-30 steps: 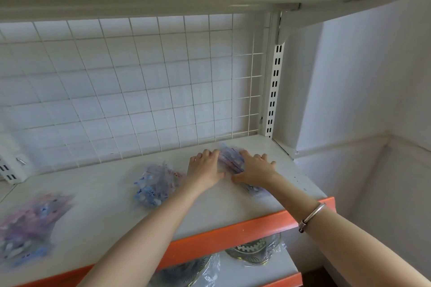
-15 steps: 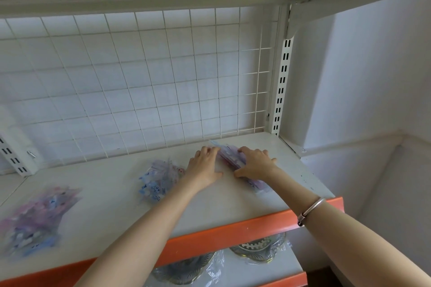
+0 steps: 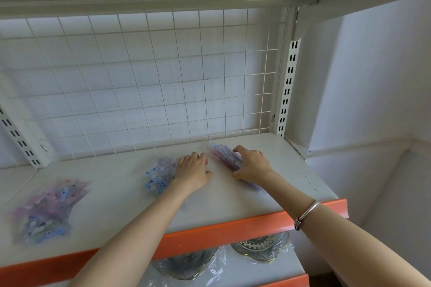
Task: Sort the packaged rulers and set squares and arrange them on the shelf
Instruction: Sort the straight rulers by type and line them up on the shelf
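A slim stack of packaged rulers (image 3: 222, 154), pink and purple, lies at an angle on the white shelf (image 3: 233, 196) near its right end. My right hand (image 3: 253, 165) rests on the stack's right side, with fingers curled over its edge and the thumb at its near end. My left hand (image 3: 192, 170) lies flat on the bare shelf just left of the stack, apart from it. A loose pile of blue packets (image 3: 158, 175) touches my left hand's outer side. A bigger pink and blue pile (image 3: 46, 212) lies at the far left, blurred.
A white wire grid (image 3: 151, 81) closes the back of the shelf, with a slotted upright (image 3: 288, 86) at its right. An orange lip (image 3: 210, 233) runs along the front edge. Wrapped round dishes (image 3: 261, 249) sit on the shelf below. A white wall stands to the right.
My left hand has slid left off the ruler stack onto the bare shelf. My right hand stays on the stack, which now lies a little straighter.
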A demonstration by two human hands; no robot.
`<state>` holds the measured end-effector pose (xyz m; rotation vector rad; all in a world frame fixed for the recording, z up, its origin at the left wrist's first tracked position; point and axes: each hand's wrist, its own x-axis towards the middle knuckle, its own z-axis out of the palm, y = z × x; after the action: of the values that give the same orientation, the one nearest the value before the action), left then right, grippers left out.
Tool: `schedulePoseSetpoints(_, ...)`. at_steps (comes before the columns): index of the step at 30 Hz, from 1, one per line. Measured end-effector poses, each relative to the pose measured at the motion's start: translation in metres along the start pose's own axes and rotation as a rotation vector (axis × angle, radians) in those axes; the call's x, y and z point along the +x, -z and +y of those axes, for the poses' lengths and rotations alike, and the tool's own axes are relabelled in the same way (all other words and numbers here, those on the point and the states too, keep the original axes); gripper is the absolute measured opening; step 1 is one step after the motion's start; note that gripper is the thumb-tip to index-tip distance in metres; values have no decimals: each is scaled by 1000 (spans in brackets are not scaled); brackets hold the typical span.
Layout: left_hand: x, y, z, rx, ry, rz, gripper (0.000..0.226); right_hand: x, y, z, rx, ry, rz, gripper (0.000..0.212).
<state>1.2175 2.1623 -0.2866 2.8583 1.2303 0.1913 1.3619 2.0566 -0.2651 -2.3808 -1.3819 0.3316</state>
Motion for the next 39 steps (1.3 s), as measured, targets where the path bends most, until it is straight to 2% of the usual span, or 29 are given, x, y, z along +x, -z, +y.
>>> schedulePoseSetpoints(9, -9, 1, -17, -17, -12, 10, 26, -4, -14, -23, -10, 32, -5, 61)
schedulePoseSetpoints(15, -15, 6, -45, -45, -92, -13, 17, -3, -24, -44, -6, 32, -9, 63)
schedulePoseSetpoints(19, -20, 10, -71, -51, -73, -32, 11, -3, -28, -56, 1, 15, -6, 62)
schedulePoseSetpoints(34, -26, 19, -114, -133, -115, -44, 14, -7, -49, -97, 0, -78, 45, 56)
schedulePoseSetpoints(39, -23, 26, -104, -112, -184, 12, 30, -6, -47, -99, 43, -103, 52, 58)
